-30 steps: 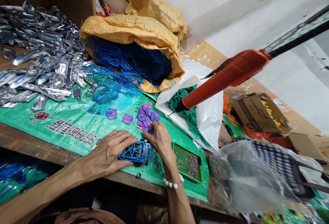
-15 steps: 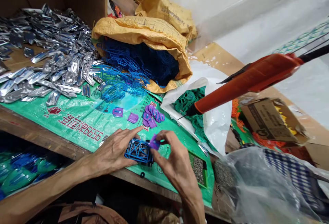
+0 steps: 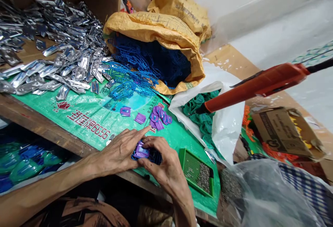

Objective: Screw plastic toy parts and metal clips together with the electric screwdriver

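Right now I see a purple plate (image 3: 142, 151) atop a blue frame (image 3: 155, 156), near the table's (image 3: 52, 127) front edge.
Left hand (image 3: 118, 150) half-curled, holding the frame's left side — right hand (image 3: 165, 157) bent, thumb and fingers pinching the plate.

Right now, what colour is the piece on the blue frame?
Purple. The piece shows best in the head view.

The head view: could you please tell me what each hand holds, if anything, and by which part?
The left hand holds the blue frame by its left end; the right hand touches the purple piece at its right, grip unclear.
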`<state>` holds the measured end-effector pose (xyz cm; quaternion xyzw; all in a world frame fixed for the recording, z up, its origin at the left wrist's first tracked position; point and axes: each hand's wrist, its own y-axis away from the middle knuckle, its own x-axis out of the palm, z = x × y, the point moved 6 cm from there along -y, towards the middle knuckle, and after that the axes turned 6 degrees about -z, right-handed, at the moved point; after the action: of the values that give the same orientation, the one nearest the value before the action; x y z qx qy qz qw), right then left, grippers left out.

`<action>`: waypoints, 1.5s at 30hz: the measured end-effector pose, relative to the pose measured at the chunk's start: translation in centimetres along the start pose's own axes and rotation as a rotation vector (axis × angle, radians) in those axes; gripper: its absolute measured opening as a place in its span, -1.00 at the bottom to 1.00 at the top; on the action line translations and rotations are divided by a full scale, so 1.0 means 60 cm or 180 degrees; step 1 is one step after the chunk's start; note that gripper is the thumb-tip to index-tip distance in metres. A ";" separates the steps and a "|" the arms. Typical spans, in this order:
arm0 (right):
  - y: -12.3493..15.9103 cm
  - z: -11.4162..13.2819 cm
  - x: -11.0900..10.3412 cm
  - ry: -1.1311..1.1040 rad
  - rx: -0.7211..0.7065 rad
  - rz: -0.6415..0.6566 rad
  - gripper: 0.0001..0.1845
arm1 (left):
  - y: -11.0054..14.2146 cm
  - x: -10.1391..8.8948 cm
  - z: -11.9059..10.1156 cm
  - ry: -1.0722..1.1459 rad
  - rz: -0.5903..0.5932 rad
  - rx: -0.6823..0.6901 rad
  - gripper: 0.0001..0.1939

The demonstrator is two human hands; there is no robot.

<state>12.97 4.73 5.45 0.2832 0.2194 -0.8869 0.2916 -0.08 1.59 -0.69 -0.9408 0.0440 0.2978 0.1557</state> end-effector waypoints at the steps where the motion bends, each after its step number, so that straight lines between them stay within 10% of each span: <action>1: -0.001 -0.003 0.000 -0.0048 0.0030 -0.0022 -0.75 | 0.000 0.000 0.000 -0.0001 -0.0013 -0.0001 -0.02; 45: 0.014 -0.016 0.000 -0.0503 0.0296 -0.0476 -0.78 | 0.004 -0.005 -0.010 -0.0262 -0.0036 0.0168 -0.12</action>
<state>13.89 4.66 4.56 0.2086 0.1748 -0.9350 0.2276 -0.07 1.15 -0.13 -0.9235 0.0401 0.3341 0.1839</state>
